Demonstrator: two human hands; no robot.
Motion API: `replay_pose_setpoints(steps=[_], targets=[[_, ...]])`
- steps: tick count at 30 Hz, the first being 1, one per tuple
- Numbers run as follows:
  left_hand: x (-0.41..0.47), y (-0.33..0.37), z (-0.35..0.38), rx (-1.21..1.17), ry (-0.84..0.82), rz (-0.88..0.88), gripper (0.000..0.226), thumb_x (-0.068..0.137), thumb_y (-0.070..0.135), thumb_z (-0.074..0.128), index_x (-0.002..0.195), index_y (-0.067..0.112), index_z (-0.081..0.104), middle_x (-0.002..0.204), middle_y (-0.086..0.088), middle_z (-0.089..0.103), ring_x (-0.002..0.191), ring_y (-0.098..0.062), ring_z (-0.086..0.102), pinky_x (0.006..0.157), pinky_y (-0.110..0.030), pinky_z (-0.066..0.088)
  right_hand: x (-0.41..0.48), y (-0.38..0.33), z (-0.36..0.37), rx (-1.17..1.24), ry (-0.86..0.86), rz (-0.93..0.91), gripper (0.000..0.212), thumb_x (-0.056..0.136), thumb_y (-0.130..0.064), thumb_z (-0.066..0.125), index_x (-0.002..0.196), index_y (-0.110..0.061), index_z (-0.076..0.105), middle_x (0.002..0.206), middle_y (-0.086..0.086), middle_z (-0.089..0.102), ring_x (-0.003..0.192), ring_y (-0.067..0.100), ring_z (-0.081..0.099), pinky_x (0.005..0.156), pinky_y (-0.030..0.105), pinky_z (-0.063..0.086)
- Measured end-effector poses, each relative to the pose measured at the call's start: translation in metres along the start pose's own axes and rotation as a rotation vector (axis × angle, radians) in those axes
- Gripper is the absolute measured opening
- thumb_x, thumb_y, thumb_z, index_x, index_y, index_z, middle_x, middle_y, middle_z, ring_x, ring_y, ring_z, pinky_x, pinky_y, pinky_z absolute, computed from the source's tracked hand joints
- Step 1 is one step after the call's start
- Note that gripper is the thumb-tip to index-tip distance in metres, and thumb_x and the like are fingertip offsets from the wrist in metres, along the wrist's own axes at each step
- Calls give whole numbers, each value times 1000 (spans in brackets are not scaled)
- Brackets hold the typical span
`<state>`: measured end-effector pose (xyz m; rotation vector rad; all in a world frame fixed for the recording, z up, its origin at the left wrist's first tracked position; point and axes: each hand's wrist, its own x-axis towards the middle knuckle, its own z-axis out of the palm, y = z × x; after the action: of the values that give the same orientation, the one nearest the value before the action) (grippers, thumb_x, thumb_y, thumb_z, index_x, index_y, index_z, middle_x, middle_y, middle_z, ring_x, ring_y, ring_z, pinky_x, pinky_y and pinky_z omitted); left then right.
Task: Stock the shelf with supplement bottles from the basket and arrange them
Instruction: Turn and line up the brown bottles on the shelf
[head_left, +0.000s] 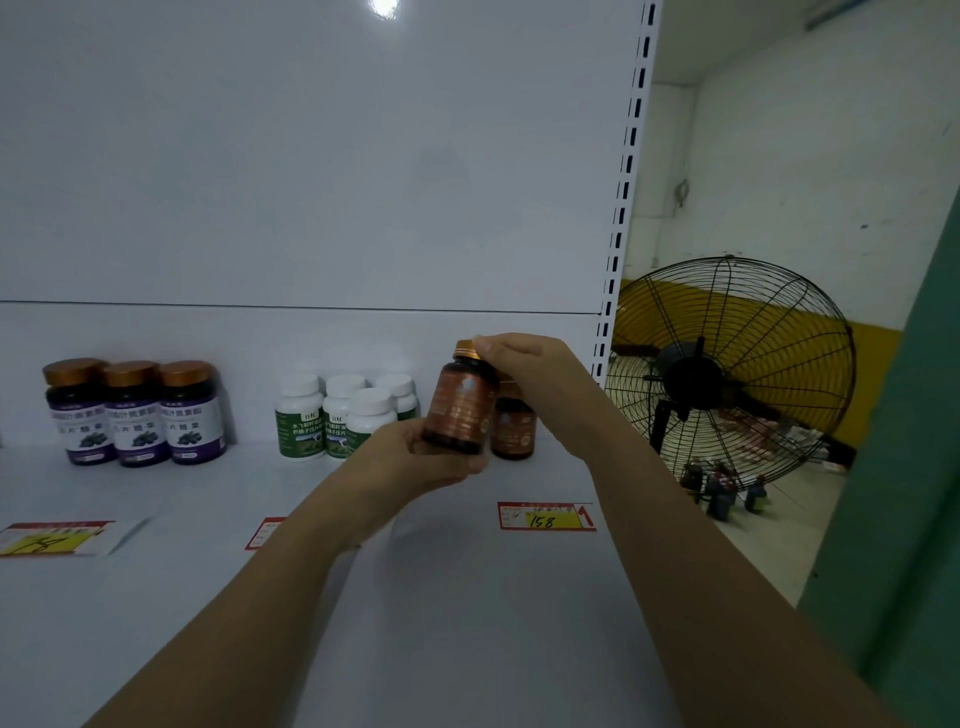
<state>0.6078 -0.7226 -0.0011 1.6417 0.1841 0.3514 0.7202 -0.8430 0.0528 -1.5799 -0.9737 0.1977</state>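
A brown supplement bottle (460, 405) with an orange label and copper cap is held tilted above the white shelf (467, 597). My left hand (415, 457) grips its base from below. My right hand (524, 364) pinches its cap from the right. Just behind it, a second brown bottle (514, 426) stands on the shelf near the back wall. The basket is out of view.
Three purple-label bottles (137, 413) stand at the back left; several white-capped green-label bottles (343, 410) stand in the middle. Price tags (545, 516) lie along the shelf front. The slotted upright (621, 218) ends the shelf; a black fan (727, 379) stands beyond it.
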Motion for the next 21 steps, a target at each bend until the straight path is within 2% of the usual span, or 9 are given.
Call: replay_pose_setpoints(steps=[2, 4, 7, 9, 12, 14, 16, 19, 21], targets=[[-1, 2, 2, 94, 48, 13, 42, 63, 15, 85, 101, 15, 68, 94, -7, 74, 96, -21, 68, 88, -28, 53, 0, -2, 2, 0, -28, 12, 26, 94, -32, 54, 106, -14, 69, 106, 4, 68, 99, 18, 63, 88, 29, 52], [-1, 4, 4, 249, 127, 34, 38, 65, 20, 85, 99, 21, 68, 86, 3, 73, 84, -9, 68, 72, -14, 51, -1, -3, 5, -17, -35, 6, 27, 91, -38, 58, 104, -17, 68, 102, 0, 68, 94, 14, 64, 81, 23, 53], [0, 5, 7, 415, 197, 58, 40, 65, 26, 84, 100, 24, 66, 85, 9, 70, 76, -2, 64, 61, -9, 43, 0, -2, 7, -40, 12, 0, 29, 81, -43, 69, 99, -21, 67, 91, -2, 68, 87, 14, 65, 80, 30, 54], [-1, 6, 7, 413, 195, 60, 41, 65, 26, 84, 101, 23, 65, 85, 9, 71, 76, -1, 65, 62, -7, 44, 1, 0, 5, -9, 39, 3, 26, 80, -40, 71, 97, -20, 68, 90, 1, 70, 88, 20, 66, 85, 39, 54], [-3, 7, 3, 257, 58, 38, 44, 68, 25, 83, 107, 21, 65, 94, 3, 74, 90, -9, 69, 80, -17, 50, 3, 1, 1, 67, 32, -4, 25, 80, -37, 71, 101, -23, 69, 98, 4, 72, 99, 27, 66, 93, 50, 51], [-4, 7, 2, 96, -33, 18, 46, 66, 21, 84, 108, 17, 65, 101, -4, 73, 99, -17, 68, 90, -27, 51, 3, 2, 0, 104, -8, -6, 27, 84, -32, 68, 109, -24, 67, 104, 3, 71, 101, 22, 66, 96, 46, 51], [-3, 6, 2, 84, -9, 42, 45, 67, 18, 83, 107, 16, 65, 99, -3, 73, 98, -16, 68, 88, -25, 51, 4, 2, 0, 139, -50, 4, 26, 88, -27, 63, 114, -26, 64, 111, 1, 68, 104, 18, 64, 98, 41, 50], [-3, 7, 4, 192, 147, 81, 40, 69, 17, 80, 105, 16, 63, 90, 4, 73, 80, -5, 68, 67, -6, 49, 3, 1, 3, 105, -64, 33, 30, 88, -35, 62, 117, -29, 60, 113, -1, 66, 105, 15, 62, 96, 37, 51], [-1, 7, 5, 233, 198, 75, 43, 68, 18, 82, 104, 15, 60, 88, 5, 71, 74, -1, 66, 57, -3, 45, 2, 1, 7, 53, -28, 45, 41, 85, -43, 65, 122, -27, 58, 105, -3, 64, 96, 11, 63, 85, 27, 53]])
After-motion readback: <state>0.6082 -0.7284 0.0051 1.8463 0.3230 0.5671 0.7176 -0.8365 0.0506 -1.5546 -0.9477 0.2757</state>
